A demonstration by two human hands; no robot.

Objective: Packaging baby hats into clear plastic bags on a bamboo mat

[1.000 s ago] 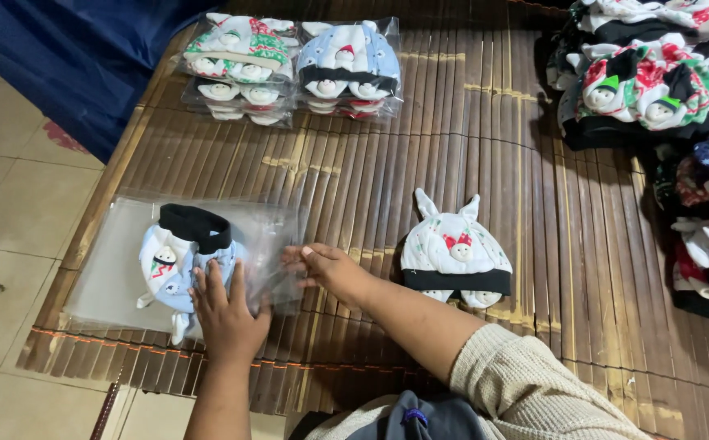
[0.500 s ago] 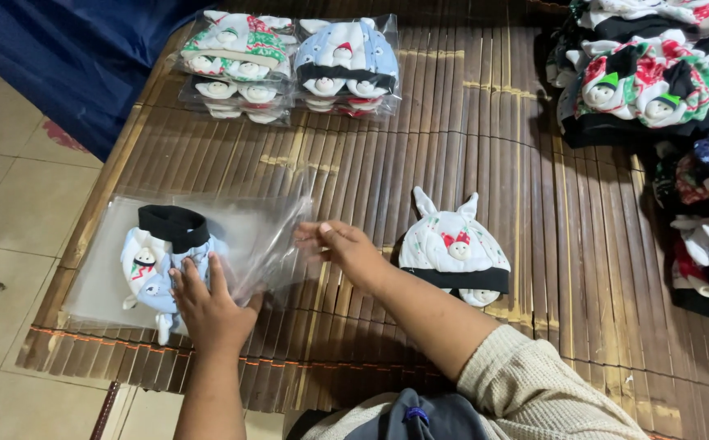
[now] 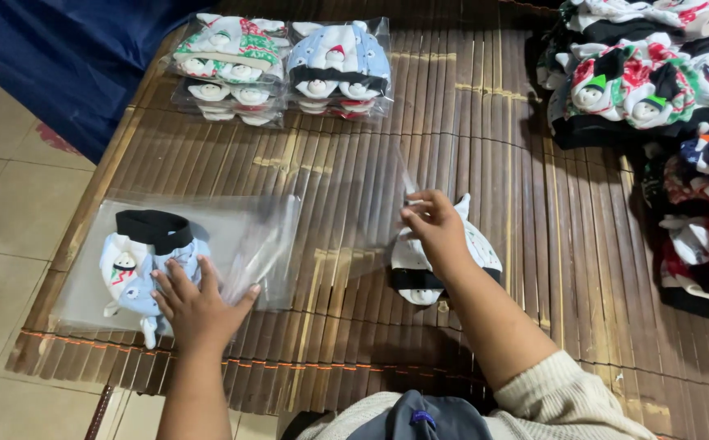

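Head view — left hand presses bagged hat — clear bag.

Bagged hat stacks – loose hat pile – on bamboo mat.

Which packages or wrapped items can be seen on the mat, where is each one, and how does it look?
Clear plastic bag: near left on the bamboo mat, flat, holding a light blue hat with a black band, under the left hand.
Clear plastic strip: thin, pinched in the right hand.
Left packed stack: far end, clear bags, green, red and white hats.
Right packed stack: beside it, blue and white hats.
No labels, signs or screens.
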